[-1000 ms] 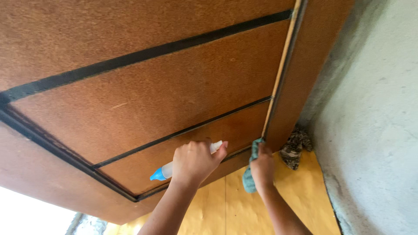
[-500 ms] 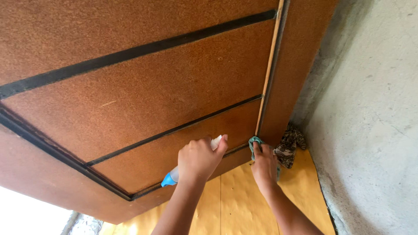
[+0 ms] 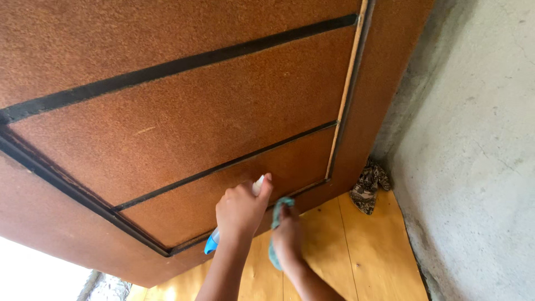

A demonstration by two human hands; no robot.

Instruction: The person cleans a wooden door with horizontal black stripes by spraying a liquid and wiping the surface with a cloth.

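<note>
The brown door [image 3: 184, 106], with its panels set off by dark strips, fills most of the view and is being wiped near its lower edge. A teal cloth [image 3: 277, 223] is held in the right hand [image 3: 288, 238], whose fingers are closed on it and pressed toward the bottom rail of the door, just below the lowest panel. Immediately to the left of those fingers, the left hand [image 3: 241, 210] is wrapped around a small spray bottle [image 3: 212, 243]; its translucent body is gripped and mostly hidden, with the blue end showing below the hand and the pale end above it, close to the lowest panel.

No wet streaks, foam or clear difference in sheen can be made out on the door, so it cannot be told which panels have been cleaned. Judging by where the cloth sits, the bottom rail is the part in hand; the stretch of rail to the right of the fingers, up to the pale vertical strip [image 3: 346, 92], and the large panels above them look no different from the rest. How much is left cannot be settled from this view.

Well to the right of the fingers, a patterned rag [image 3: 369, 189] lies bunched on the yellow floor [image 3: 368, 251], at the foot of the grey concrete wall [image 3: 479, 156].
</note>
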